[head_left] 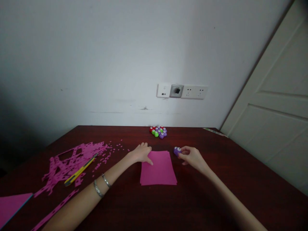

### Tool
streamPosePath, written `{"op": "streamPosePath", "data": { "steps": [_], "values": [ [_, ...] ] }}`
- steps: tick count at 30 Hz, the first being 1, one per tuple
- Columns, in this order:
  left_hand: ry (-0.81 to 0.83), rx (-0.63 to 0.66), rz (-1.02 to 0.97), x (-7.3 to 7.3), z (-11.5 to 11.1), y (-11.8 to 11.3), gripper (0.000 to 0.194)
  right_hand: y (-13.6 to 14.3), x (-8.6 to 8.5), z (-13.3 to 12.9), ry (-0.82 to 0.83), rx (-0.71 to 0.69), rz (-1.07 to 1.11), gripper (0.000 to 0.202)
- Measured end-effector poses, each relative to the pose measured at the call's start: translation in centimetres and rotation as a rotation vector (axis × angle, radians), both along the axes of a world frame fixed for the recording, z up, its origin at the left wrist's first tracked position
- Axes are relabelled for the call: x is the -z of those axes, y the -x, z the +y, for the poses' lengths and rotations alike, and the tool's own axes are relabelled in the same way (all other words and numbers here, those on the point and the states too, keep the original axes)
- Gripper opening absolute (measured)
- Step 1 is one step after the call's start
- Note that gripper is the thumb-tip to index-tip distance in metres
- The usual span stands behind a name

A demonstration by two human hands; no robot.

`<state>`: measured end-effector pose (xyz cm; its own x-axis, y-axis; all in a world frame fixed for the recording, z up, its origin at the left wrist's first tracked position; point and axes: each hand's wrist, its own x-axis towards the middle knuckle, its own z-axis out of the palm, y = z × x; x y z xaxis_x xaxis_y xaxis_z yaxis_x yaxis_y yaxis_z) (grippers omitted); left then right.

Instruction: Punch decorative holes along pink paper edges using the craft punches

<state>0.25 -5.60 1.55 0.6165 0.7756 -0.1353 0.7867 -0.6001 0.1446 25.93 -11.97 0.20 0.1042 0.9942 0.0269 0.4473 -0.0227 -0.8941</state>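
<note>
A short stack of pink paper sheets (158,170) lies flat in the middle of the dark red table, its edges slightly uneven. My left hand (142,153) rests at its upper left corner, fingers apart and the thumb lying on the paper. To the right of the stack, my right hand (192,157) pinches a small purple googly-eyed piece (177,151) between thumb and fingers. Its exact kind I cannot make out. Further back sits a cluster of similar googly-eyed pieces (158,131) in red, green and purple.
Cut pink paper strips with holes (64,160) and tiny pink paper bits (106,157) are scattered on the left. A yellow utility knife (80,171) lies over the strips. Another pink sheet (13,208) is at the lower left. Behind the table is a wall with sockets (194,92).
</note>
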Motion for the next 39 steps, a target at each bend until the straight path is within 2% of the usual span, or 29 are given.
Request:
{"op": "streamPosePath", "data": {
  "steps": [5, 12, 15, 22, 28, 35, 39],
  "values": [
    [-0.028, 0.014, -0.02, 0.5, 0.3, 0.0, 0.063, -0.2, 0.0, 0.0, 0.054, -0.028, 0.034, 0.022],
    [-0.054, 0.0, -0.07, 0.3, -0.1, -0.3, 0.061, -0.2, -0.3, -0.3, 0.05, -0.08, 0.035, 0.027],
    [-0.041, 0.019, -0.078, 0.3, 0.0, -0.3, 0.055, -0.2, -0.5, -0.4, 0.046, -0.099, -0.006, 0.027],
    [-0.004, 0.02, -0.212, 0.8, 1.5, 0.4, 0.027, -0.2, -0.2, -0.4, 0.036, -0.09, -0.053, 0.026],
    [0.062, 0.003, -0.328, 1.7, 2.5, 0.8, 0.022, -0.3, 0.5, -0.2, 0.04, -0.118, -0.07, 0.027],
    [0.07, -0.025, -0.377, 1.3, 2.5, 0.8, 0.009, 0.1, 1.0, -0.3, 0.03, -0.117, -0.107, 0.025],
    [0.024, 0.004, -0.384, 1.3, 2.5, 0.8, 0.012, 0.3, 0.8, -0.5, 0.032, -0.131, -0.112, 0.025]
  ]
}}
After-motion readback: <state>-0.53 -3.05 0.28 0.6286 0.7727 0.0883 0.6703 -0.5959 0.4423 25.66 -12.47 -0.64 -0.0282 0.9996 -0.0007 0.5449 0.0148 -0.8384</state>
